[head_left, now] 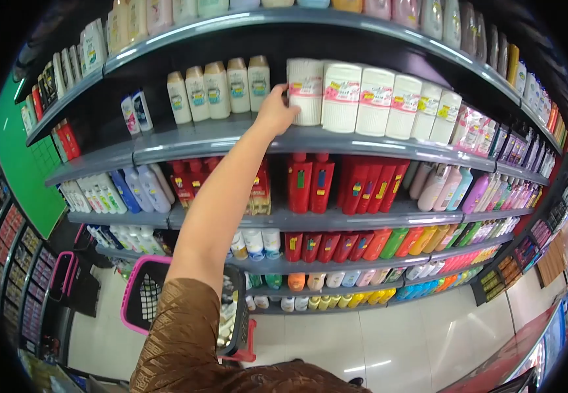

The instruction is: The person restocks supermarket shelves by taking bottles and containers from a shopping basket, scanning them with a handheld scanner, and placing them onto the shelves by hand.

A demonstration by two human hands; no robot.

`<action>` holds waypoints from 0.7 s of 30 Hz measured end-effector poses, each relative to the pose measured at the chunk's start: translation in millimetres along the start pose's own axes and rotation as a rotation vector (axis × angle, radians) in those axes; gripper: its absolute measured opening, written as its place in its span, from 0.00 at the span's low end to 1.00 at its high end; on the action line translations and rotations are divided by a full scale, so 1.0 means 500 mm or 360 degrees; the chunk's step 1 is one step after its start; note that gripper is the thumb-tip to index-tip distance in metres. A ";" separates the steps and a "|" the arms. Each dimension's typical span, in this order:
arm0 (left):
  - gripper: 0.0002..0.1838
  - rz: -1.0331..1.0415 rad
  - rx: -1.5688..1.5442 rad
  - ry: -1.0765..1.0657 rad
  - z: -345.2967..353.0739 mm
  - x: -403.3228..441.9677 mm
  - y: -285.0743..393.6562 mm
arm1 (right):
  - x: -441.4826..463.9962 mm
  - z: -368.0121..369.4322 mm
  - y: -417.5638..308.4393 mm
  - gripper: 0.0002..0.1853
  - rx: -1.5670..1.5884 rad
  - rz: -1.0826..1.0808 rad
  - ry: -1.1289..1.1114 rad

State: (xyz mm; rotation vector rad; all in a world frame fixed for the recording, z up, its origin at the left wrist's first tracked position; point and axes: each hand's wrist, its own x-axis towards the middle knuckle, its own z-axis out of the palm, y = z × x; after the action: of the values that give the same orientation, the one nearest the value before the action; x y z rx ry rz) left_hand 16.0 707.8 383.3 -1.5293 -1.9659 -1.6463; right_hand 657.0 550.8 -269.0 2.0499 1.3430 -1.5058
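Note:
My left hand [276, 112] reaches up to the shelf from the lower left. It is closed at the left edge of a white ribbed bottle [306, 108] with a pink label band; its thumb shows at the front and the other fingers are partly hidden. The bottle stands upright at the left end of a row of similar white bottles [341, 105]. Left of my hand, several cream bottles with gold caps [215, 92] stand on the same shelf [225, 135]. My right hand is out of the picture.
Lower shelves hold red bottles [299, 187] and many coloured ones. A black shopping basket with a pink rim [133, 278] stands below my arm, with items in it. Another dark basket [80, 288] is farther left on the tiled floor [336, 334]. An upper shelf edge [284, 16] overhangs.

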 end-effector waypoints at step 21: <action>0.37 -0.1400 0.0839 -0.1514 -0.728 -1.000 -0.423 | -0.134 0.128 -0.076 0.27 -0.0180 0.0288 0.0064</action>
State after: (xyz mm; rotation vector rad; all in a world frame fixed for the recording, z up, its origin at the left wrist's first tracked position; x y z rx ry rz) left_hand -77.7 150.3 55.2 -1.3962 -3.5304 -0.2803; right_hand 585.8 493.8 -227.9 2.0782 1.1917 -1.2897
